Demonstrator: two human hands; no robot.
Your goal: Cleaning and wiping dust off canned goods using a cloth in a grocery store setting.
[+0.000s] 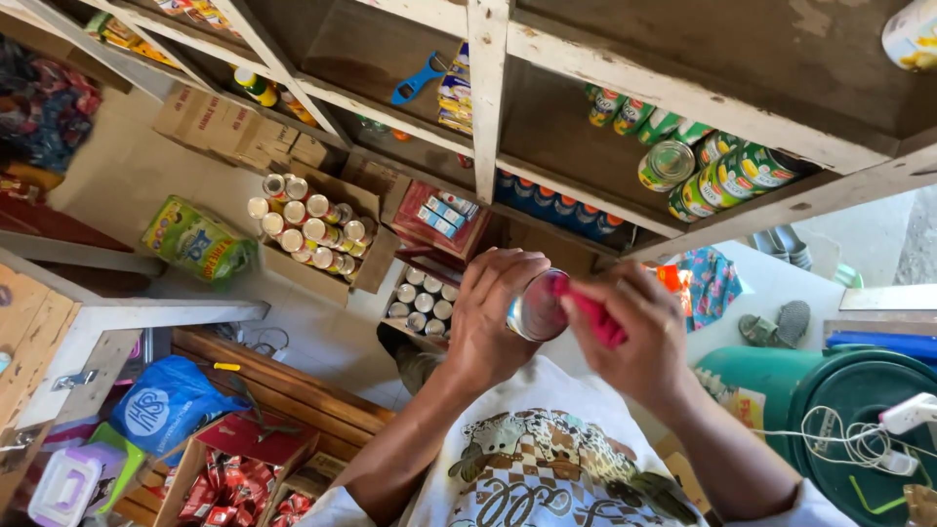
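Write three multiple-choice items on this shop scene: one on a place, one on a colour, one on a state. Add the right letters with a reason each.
1. Where does the blue can opener lie?
A. on a wooden shelf
B. on the floor
C. inside a carton

2. What colour is the cloth in the right hand?
A. white
B. pink-red
C. black

3. How is the tin can at this moment?
A. standing on a shelf
B. lying in a carton
C. held in the left hand with the cloth pressed on its end

Answers: 
1 A, the opener rests on a shelf board above the hands. 
2 B, a pink-red cloth shows between the right hand's fingers. 
3 C, the left hand wraps the can's side while the cloth meets its shiny end.
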